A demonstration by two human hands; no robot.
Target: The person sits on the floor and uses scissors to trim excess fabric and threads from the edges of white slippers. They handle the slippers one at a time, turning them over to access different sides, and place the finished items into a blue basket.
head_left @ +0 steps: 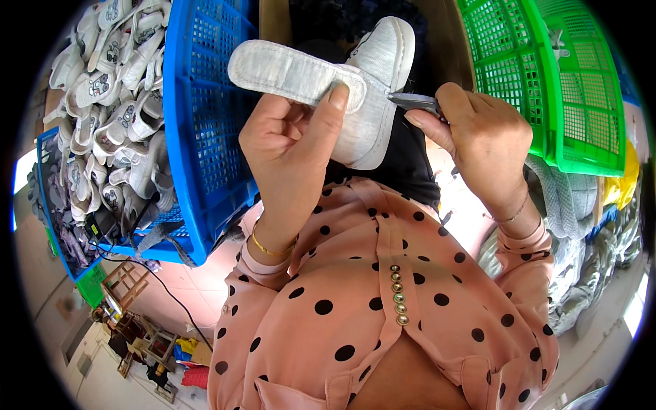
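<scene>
I see the left hand (290, 137) closed around a grey shoe (372, 89), thumb pressing its strap (294, 72). The right hand (482, 140) grips small snips (413, 101), tips touching the shoe's side. The handles are hidden in the fist.

grey baby shoe (372, 89), strap open, metal snips (415, 102)

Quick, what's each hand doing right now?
Left hand: closed on the grey baby shoe, thumb on its strap.
Right hand: closed on small metal snips touching the shoe.
</scene>
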